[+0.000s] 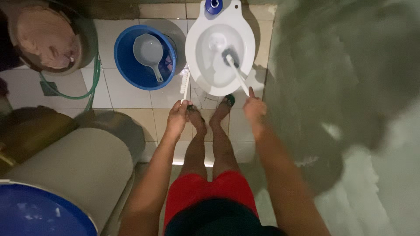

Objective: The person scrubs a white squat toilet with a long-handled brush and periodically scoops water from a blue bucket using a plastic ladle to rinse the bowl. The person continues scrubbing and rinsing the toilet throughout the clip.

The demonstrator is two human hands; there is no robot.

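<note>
My right hand (254,108) grips the white handle of a toilet brush (236,72), whose dark head rests inside the white toilet bowl (196,65) on the floor ahead of my feet. My left hand (177,117) holds a small white hand brush (185,84) upright, its bristled end pointing toward the bowl's left rim. A blue cap or bottle (213,5) stands at the far end of the bowl. My bare legs and sandalled feet are between the two hands.
A blue bucket (127,65) with a grey dipper (149,52) stands left of the bowl. A green hose (94,83) loops round a dark container (85,52) at top left. Large grey drum (83,166) and blue lid (39,214) lie at lower left. A stained wall (350,87) is on the right.
</note>
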